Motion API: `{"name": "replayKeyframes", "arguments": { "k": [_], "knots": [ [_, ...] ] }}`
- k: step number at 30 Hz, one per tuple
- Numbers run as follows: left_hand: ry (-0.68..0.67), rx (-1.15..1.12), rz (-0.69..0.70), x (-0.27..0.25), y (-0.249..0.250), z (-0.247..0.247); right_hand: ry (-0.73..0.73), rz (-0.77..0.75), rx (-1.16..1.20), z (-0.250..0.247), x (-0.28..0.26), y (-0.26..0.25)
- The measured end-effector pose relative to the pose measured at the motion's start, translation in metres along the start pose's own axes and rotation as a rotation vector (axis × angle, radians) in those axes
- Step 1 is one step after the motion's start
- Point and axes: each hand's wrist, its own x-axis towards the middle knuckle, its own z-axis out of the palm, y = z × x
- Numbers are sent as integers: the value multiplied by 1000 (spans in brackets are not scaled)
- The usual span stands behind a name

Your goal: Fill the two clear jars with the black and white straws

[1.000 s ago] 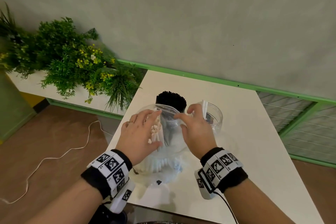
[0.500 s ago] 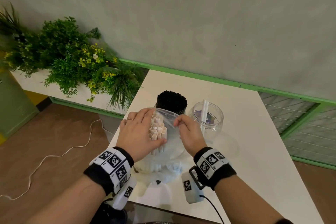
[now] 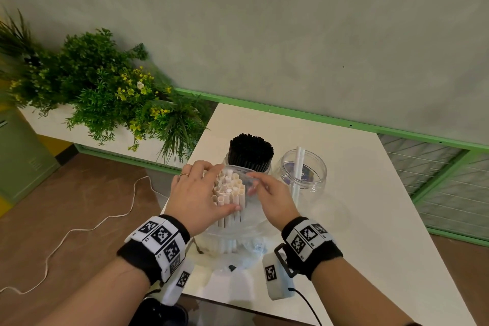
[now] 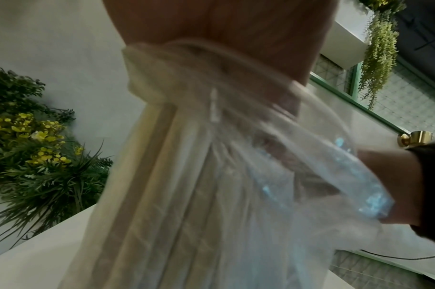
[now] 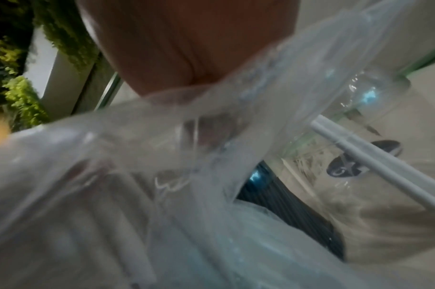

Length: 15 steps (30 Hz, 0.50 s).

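Observation:
A bundle of white straws [image 3: 232, 194] stands upright in a clear plastic bag [image 3: 246, 230] at the table's near edge. My left hand [image 3: 222, 188] grips the bundle from the left, thumb across its front. My right hand [image 3: 254, 183] pinches the bag's open rim on the right side. Behind them, a clear jar [image 3: 267, 167] is packed with black straws [image 3: 250, 150]. To its right a second clear jar [image 3: 304, 171] holds a white straw [image 3: 299, 164]. The left wrist view shows the straws [image 4: 177, 195] through the bag; the right wrist view shows the bag [image 5: 162, 152] and that jar [image 5: 364, 125].
The white table [image 3: 357, 219] has bare surface to the right of the jars. A planter of green plants [image 3: 100, 98] stands left of the table, with a white cable [image 3: 79, 230] on the brown floor. A green rail and wire panel [image 3: 444, 180] lie to the right.
My right hand has come back from the right jar to the bag's rim and drawn it down. The white straw tips now stand bare, and my left hand has closed round the bundle.

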Motion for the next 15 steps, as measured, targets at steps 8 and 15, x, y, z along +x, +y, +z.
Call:
{"name": "replayKeyframes", "arguments": {
  "k": [8,15],
  "knots": [
    [44,16,-7,-7,0,1,59,-1,-78,16,8,7],
    [-87,-29,-35,-1,-10,4,-130,-239,-595,20,-1,15]
  ]
}}
